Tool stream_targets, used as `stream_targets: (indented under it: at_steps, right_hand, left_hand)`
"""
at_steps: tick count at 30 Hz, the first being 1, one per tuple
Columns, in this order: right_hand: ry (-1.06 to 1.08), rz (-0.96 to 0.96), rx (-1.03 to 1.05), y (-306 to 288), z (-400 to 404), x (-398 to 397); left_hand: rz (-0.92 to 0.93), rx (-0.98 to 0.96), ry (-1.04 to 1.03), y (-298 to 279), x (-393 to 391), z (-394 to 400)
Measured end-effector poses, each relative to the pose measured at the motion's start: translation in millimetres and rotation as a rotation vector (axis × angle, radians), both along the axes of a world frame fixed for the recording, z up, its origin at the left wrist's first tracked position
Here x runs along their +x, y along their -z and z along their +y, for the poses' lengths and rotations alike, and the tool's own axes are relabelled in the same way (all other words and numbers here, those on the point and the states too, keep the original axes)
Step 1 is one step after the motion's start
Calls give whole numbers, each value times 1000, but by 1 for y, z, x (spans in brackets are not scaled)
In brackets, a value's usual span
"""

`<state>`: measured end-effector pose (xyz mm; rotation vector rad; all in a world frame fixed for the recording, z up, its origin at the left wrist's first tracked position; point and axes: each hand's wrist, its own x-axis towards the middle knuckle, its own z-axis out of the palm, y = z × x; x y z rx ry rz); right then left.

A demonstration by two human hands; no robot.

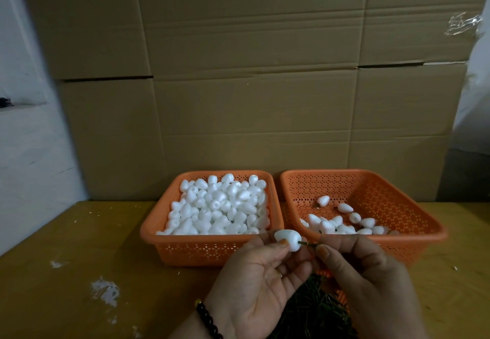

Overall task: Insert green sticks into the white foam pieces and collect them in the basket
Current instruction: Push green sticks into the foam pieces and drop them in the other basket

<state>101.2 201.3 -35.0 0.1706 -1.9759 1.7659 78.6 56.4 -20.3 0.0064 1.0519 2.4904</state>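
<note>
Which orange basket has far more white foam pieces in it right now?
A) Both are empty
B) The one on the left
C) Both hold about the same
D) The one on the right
B: the left basket is heaped nearly to its rim with white foam pieces, while the right basket has only a small scatter of pieces along its near side, with most of its perforated floor bare.
</note>
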Motion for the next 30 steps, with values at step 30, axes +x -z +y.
stream_targets:
  at_steps: [30]
  right_hand:
    - [-17, -19, -14, 11, -3, -3]
  left_hand:
    - [11, -76, -70, 3, 3, 8]
